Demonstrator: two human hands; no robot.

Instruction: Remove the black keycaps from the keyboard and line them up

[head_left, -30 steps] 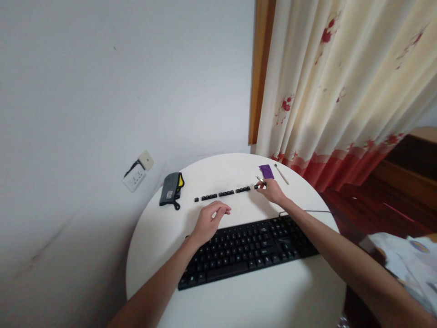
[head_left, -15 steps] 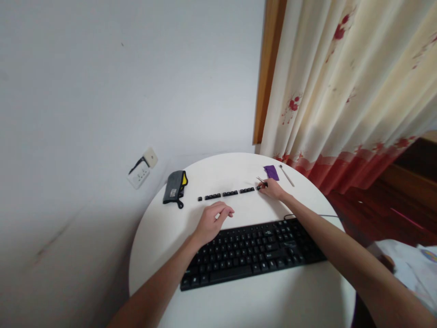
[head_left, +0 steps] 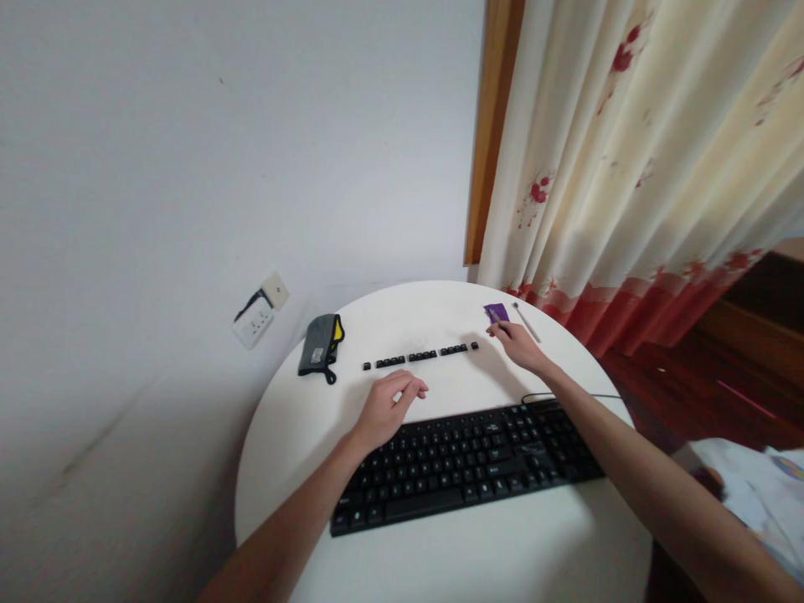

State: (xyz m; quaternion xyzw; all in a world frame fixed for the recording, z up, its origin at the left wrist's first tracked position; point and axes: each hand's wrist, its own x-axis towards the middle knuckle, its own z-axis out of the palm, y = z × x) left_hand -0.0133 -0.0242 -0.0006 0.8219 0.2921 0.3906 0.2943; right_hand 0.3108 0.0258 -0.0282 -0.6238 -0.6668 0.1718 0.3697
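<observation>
A black keyboard (head_left: 465,465) lies across the round white table (head_left: 314,419). Behind it runs a row of loose black keycaps (head_left: 420,356). My left hand (head_left: 389,406) hovers over the keyboard's upper left corner, fingers loosely curled, holding nothing that shows. My right hand (head_left: 520,345) reaches to the far right, just past the end of the keycap row, fingers pinched on a thin metal tool whose tip lies over the purple cloth (head_left: 496,312).
A grey and yellow pouch (head_left: 320,345) lies at the table's back left. A thin stick (head_left: 523,322) rests beside the purple cloth. A wall socket (head_left: 257,314) is on the white wall. A patterned curtain (head_left: 628,167) hangs at the right. The keyboard cable (head_left: 578,395) runs off the right edge.
My right hand has lifted away from the last keycap in the row and moved right toward the purple cloth. The left hand stays put.
</observation>
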